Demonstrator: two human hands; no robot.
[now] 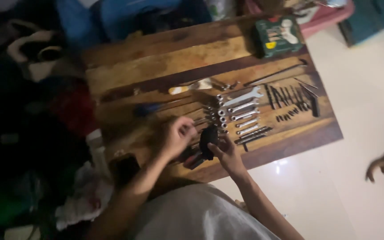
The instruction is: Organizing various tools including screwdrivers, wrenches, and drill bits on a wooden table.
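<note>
Right hand [228, 153] grips a black tool holder [208, 140] over the wooden table [165, 58]. Left hand [177, 135] hovers beside it, fingers curled, apparently empty.

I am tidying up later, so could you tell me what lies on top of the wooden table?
On the wooden table lie a row of wrenches, small dark bits and a green case. The right hand holds a black holder, hiding whatever is beneath.

Dim, soft-focus view; murky left, floor glare.
</note>
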